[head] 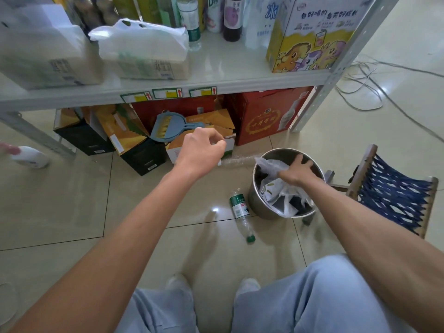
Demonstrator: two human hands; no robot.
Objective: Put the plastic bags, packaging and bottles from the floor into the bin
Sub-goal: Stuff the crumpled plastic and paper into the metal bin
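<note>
A round metal bin [258, 205] stands on the tiled floor, with white and clear plastic bags [276, 188] inside it. My right hand [298, 170] lies over the bin's mouth, fingers spread, pressing on a clear bag [270, 167]. My left hand [204, 146] hovers left of the bin with its fingers curled. A crumpled clear bottle [240, 160] reaches from under it to the bin's rim and looks held by the neck. A green-labelled bottle [240, 212] lies on the floor just left of the bin.
A metal shelf [216, 80] with cartons and bottles runs across the top. Boxes and a blue dustpan [168, 126] sit beneath it. A white bottle [31, 157] lies far left. A blue woven stool [394, 195] stands right of the bin. Cables [360, 92] trail behind.
</note>
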